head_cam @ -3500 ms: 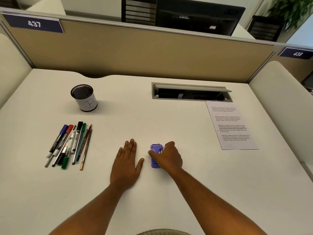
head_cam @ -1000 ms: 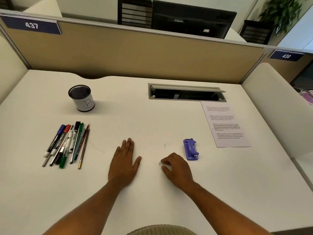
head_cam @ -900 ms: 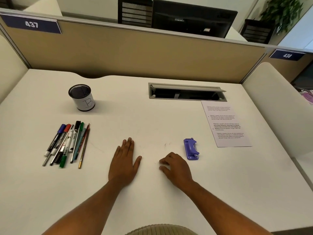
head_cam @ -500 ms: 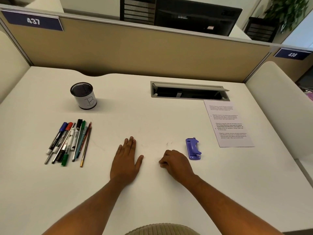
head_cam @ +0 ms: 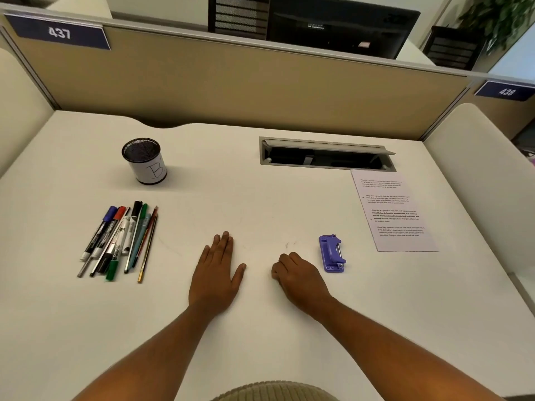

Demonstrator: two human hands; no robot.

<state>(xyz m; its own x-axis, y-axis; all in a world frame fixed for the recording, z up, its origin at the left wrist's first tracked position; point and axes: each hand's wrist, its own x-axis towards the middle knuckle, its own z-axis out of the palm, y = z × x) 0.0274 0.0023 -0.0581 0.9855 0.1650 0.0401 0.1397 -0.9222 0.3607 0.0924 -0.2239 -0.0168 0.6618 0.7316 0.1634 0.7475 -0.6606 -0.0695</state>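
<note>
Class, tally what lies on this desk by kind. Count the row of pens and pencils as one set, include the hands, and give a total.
mesh cup: 1
set of pens and pencils: 1
purple hole punch: 1
printed sheet: 1
hands: 2, the left hand and the right hand
Total: 6

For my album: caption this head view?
Left hand flat, right hand curled on the desk beside a purple hole punch.

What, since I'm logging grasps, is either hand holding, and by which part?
Nothing. The left hand lies flat on the desk; the right hand rests with curled fingers beside the purple hole punch, not touching it.
</note>
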